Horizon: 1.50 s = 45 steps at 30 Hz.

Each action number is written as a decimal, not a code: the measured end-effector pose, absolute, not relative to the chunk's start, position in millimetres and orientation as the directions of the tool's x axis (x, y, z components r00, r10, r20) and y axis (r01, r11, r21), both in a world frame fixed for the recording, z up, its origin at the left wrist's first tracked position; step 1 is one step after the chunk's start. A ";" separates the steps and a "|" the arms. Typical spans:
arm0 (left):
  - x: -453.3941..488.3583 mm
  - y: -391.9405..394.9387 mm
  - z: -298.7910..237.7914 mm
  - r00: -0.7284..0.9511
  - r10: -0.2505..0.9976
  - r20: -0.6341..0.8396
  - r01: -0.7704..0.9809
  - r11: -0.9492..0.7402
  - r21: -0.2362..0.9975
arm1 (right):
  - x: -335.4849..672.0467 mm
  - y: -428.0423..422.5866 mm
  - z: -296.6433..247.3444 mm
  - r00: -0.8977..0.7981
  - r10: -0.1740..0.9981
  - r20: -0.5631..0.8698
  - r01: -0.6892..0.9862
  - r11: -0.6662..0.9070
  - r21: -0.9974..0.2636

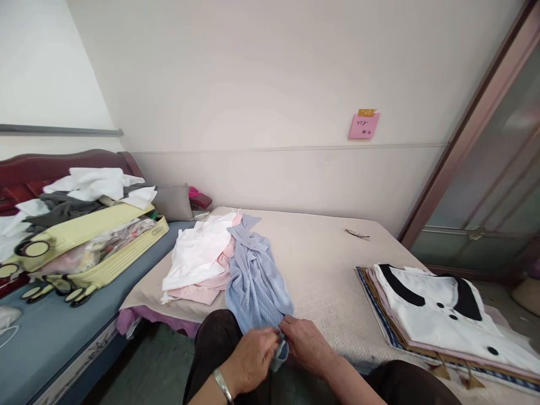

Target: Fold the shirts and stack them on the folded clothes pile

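Note:
A light blue striped shirt (259,270) lies rumpled over the bed's front edge, its collar end toward the wall. My left hand (253,357), with a silver bangle at the wrist, pinches a gathered part of the shirt above my knees. Close beside it my right hand (306,343) grips the same bunched cloth, fingers pressed together. Which part of the garment is between the fingers is partly hidden. Left of the shirt lie a white garment (202,247) and a pink garment (202,292), overlapping.
On the right sits a stack of folded clothes, topped by a white shirt with black collar (439,309). Glasses (357,234) rest farther back. At left, a yellow suitcase (118,253) stuffed with items stands on a blue surface (84,332). A pink note (364,125) hangs on the wall.

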State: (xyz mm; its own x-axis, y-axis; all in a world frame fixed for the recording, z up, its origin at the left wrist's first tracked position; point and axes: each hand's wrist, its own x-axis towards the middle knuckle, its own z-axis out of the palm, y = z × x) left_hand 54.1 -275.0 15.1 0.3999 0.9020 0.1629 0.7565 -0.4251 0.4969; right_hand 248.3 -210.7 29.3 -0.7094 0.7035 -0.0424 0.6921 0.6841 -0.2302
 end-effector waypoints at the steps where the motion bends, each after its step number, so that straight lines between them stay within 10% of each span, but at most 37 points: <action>1: 42.2 -264.8 20.1 0.361 0.918 0.163 0.790 -0.394 0.470 | 249.7 -210.1 25.9 -0.693 0.720 -0.027 0.707 0.672 -0.221; 9: -34.4 -152.4 50.1 0.238 0.969 -0.070 0.952 -0.218 0.214 | 267.2 -217.3 8.3 -0.605 0.796 0.025 0.728 0.566 -0.387; 19: -46.2 -140.1 101.5 0.221 0.975 0.003 0.787 -0.180 0.591 | 324.3 -172.7 73.7 -0.359 0.877 0.321 0.540 0.475 -0.695; 26: -53.3 -193.4 187.5 0.239 0.968 0.074 0.478 -0.184 0.859 | 376.9 -172.9 162.3 -0.200 0.895 0.398 0.582 0.436 -0.687; 34: -36.0 -256.9 302.4 0.203 0.919 0.338 0.429 -0.394 0.813 | 401.6 -199.9 272.6 -0.177 0.801 0.572 0.665 0.526 -0.530; 40: -32.8 -186.3 285.9 0.088 0.923 0.375 0.825 -0.279 0.492 | 396.9 -126.3 278.1 -0.460 0.852 0.249 0.798 0.520 -0.304; 45: -20.3 -111.2 340.4 -0.075 0.796 0.601 0.955 -0.116 0.272 | 381.2 -66.6 354.3 -0.261 0.801 0.538 0.947 0.321 -0.020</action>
State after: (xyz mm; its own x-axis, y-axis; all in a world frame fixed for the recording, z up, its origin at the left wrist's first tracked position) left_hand -20.3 -111.2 340.4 -0.0747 0.7957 0.6011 0.9551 -0.1161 0.2724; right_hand 381.2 -66.6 354.3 -0.2610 0.8013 0.5383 0.9467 0.3215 -0.0195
